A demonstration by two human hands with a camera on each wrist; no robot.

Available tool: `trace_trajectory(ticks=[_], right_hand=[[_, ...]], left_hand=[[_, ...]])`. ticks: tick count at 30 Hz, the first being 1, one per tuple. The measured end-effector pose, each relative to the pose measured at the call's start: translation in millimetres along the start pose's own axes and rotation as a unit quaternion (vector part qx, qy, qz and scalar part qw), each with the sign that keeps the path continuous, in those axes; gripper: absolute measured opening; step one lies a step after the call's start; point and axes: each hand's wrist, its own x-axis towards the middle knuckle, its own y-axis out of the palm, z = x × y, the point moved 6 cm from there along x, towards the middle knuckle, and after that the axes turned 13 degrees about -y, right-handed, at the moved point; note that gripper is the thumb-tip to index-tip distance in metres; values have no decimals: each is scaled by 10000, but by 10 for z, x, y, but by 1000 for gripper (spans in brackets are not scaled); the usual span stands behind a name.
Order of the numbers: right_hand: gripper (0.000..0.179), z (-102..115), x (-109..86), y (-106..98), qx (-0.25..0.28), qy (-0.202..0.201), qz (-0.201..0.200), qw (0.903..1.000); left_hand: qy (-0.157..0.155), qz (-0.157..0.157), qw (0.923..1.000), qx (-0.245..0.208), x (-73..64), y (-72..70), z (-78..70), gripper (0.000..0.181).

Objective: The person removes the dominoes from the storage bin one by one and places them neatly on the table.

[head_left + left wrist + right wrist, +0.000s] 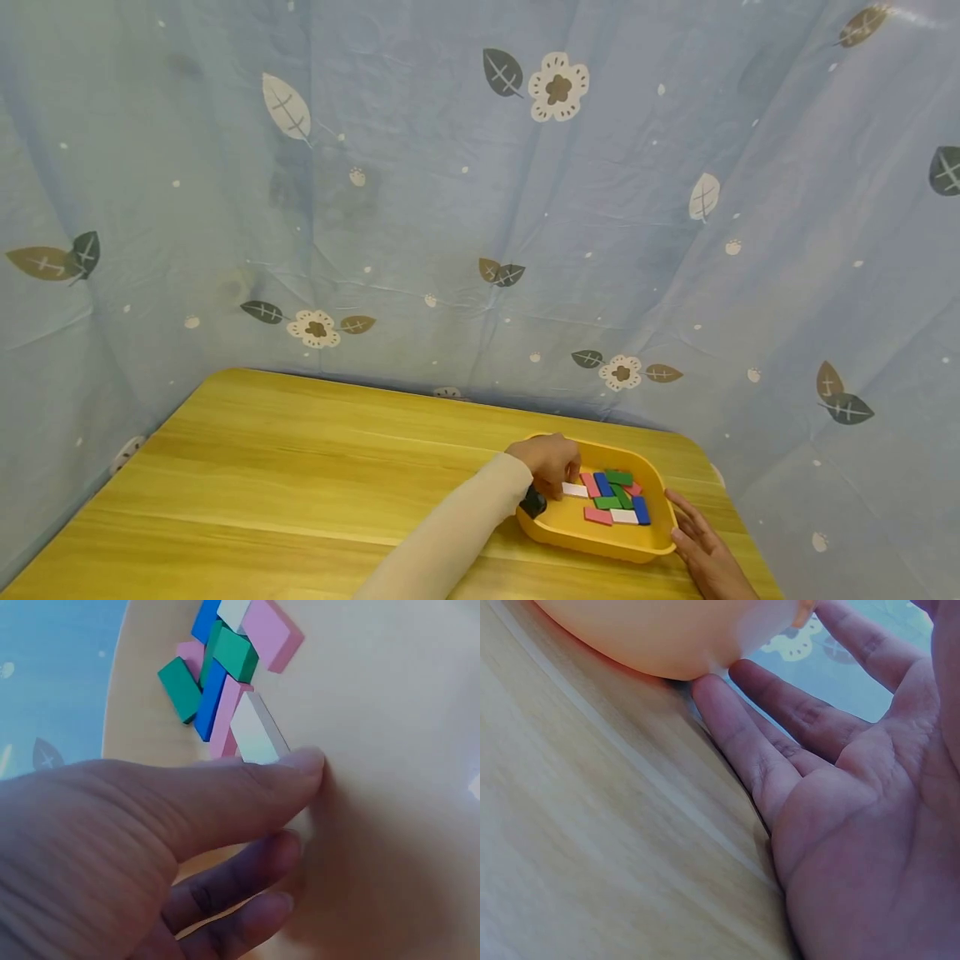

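Observation:
A yellow plastic basin (547, 531) stands at the right of the table, with several flat rectangular blocks lying in it. My left hand (551, 461) reaches down inside, its thumb and fingers pinching the left end of a white block (575, 490). In the left wrist view the thumb (281, 776) covers that end; the index finger is hidden behind it. The white block lies beside a pink block (590, 485) and a blue block (603, 484). My right hand (708, 550) is outside the basin, its straight fingers touching the right wall.
Green blocks (618, 477), another pink block (597, 516), a second white block (624, 517) and an upright-turned blue block (641, 510) lie together in the basin. The wooden table (300, 483) extends left, and a blue patterned curtain (420, 208) hangs behind it.

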Motion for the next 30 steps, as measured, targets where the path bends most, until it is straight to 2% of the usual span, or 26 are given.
trace_trajectory(ticks=[4, 7, 9, 11, 14, 17, 21, 24, 26, 30], right_hand=[[65, -16, 16, -4, -116, 112, -70, 9998], [65, -34, 17, -9, -131, 123, -87, 9998], [67, -47, 17, -13, -102, 181, -89, 9997], [68, -55, 20, -15, -108, 201, -70, 9997], [69, -57, 23, -12, -66, 229, -44, 9997], [67, -48, 23, -12, -105, 140, -56, 9998], [65, -32, 7, -2, -123, 42, -85, 9999], [64, -22, -4, 10, -63, 21, -69, 10000], [64, -15, -9, 12, -18, -7, -58, 10000], [63, -4, -13, 1, 51, -72, -78, 9999]], left_hand=[[-113, -10, 9996, -250, -11, 17, 36, 16], [-204, 40, 9985, -499, -3, 45, 57, 19], [-219, 57, 9986, -488, 9, 62, 56, 25], [-229, 28, 9992, -335, 25, 77, 45, 35], [-206, -128, 9996, 149, 47, 84, 14, 45], [-277, -270, 9978, 539, 55, 81, -10, 43], [-363, -293, 9973, 572, 46, 83, -15, 32], [-297, -247, 9990, 237, 43, 85, -2, 24], [-190, -251, 9993, -184, 44, 70, 8, 18], [113, -286, 9935, -1093, 50, 7, 18, 10]])
